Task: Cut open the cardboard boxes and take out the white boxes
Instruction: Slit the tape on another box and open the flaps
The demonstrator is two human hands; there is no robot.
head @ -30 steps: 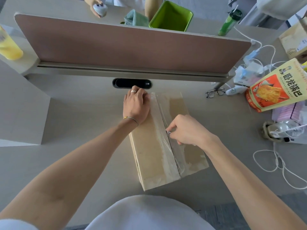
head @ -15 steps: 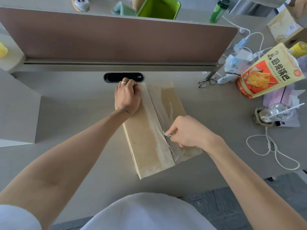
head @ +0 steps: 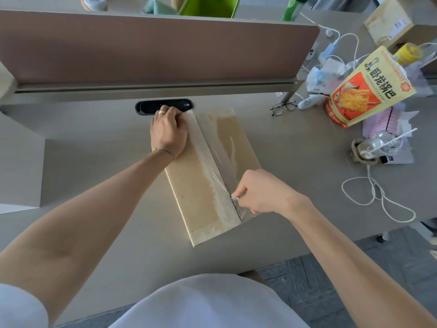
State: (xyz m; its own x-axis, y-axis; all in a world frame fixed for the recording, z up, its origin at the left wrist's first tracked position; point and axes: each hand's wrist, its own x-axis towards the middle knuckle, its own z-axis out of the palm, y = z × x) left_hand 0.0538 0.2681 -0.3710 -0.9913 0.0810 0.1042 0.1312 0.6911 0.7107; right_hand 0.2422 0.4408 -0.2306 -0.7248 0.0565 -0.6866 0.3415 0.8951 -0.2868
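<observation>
So there's a long brown cardboard box (head: 212, 176) sealed with clear tape lying flat on the grey desk (head: 295, 143), angled a bit, right in front of the person. The left hand (head: 169, 131) sits on the box's far left corner, fingers curled over the edge and gripping it, with a ring on one finger and a thin bracelet at the wrist. The right hand (head: 262, 192) is clenched around a small metal blade (head: 235, 198) (only the shiny tip pokes out, so I can't tell what kind of tool it is), and that tip is touching the taped centre seam near the box's near end. The flaps are still closed and no white box shows.

Off to the right there's a yellow and orange snack bag (head: 369, 88) with big Chinese characters on it, leaning among a pile of clutter. The smaller print on it is too blurry to read. A pair of black-framed glasses (head: 282, 107) lies near it, and a white cable (head: 378, 197) loops across the desk further right. A brown divider panel (head: 153, 48) runs along the back.
</observation>
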